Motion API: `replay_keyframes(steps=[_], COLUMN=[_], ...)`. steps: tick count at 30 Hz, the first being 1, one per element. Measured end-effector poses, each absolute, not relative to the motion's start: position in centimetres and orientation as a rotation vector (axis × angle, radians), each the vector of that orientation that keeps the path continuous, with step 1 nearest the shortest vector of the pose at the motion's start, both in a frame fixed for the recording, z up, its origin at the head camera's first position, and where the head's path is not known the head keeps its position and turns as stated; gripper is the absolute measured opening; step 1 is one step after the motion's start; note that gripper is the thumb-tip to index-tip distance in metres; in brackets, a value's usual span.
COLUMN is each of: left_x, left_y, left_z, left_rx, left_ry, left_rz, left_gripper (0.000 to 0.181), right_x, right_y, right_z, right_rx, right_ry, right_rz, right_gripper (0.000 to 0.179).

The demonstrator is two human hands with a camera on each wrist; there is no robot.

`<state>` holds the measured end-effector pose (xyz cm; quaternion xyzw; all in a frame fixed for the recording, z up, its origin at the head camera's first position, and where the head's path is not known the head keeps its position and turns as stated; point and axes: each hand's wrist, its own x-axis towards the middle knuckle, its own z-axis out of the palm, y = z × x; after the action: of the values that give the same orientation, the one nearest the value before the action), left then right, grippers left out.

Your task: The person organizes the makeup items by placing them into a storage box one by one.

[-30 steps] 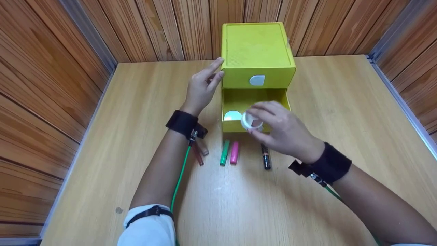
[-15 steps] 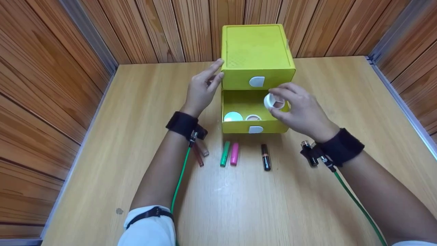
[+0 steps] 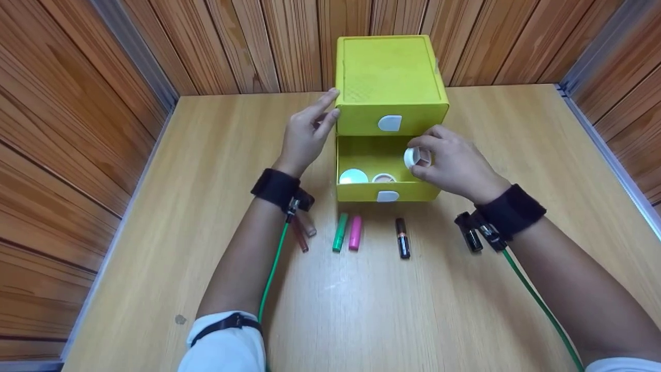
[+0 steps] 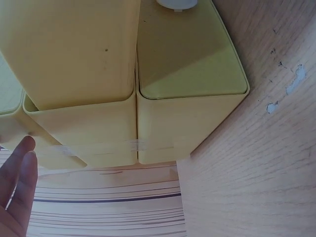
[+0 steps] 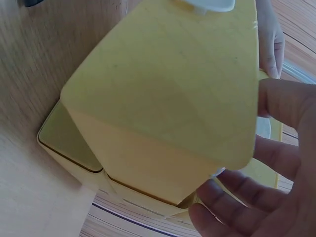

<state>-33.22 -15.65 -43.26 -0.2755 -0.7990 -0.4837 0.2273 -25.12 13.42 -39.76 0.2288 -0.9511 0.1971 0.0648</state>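
Observation:
My right hand (image 3: 457, 165) pinches a small round jar (image 3: 411, 157) with a white rim, tilted above the right part of a pulled-out drawer (image 3: 361, 192). In the right wrist view, the drawer front hides most of the jar behind the fingers. My left hand (image 3: 304, 132) rests its fingertips against the left side of the yellow drawer unit (image 3: 390, 70); in the left wrist view, the fingers (image 4: 27, 173) are fairly straight beside it. Inside the drawer lie a white disc (image 3: 353, 176) and a second round piece with a white rim (image 3: 383, 178). The upper drawer (image 3: 356, 120) is closed.
Before the unit lie a green marker (image 3: 340, 232), a pink marker (image 3: 355, 233) and a black tube (image 3: 402, 238). Another black tube (image 3: 468, 233) is near my right wrist. Two brownish tubes (image 3: 299, 235) lie beside my left wrist. A wooden wall (image 3: 248, 46) stands behind.
My right hand has moved right and back with the jar, from over the drawer's front edge to its right end. The second round piece in the drawer came into view. My left hand stayed still.

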Motion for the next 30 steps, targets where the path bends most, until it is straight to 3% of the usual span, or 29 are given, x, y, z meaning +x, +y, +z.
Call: replay_keyframes(steps=[30], left_x=[-33.3], left_y=[-15.8], left_z=[-43.3], left_rx=[-0.771], left_ry=[-2.190], left_rz=[-1.311], left_gripper=[0.040], right_x=[-27.3], right_y=[12.3], right_z=[-39.5], right_rx=[0.858], right_ry=[-3.202], right_rz=[0.428], right_gripper=[0.032])
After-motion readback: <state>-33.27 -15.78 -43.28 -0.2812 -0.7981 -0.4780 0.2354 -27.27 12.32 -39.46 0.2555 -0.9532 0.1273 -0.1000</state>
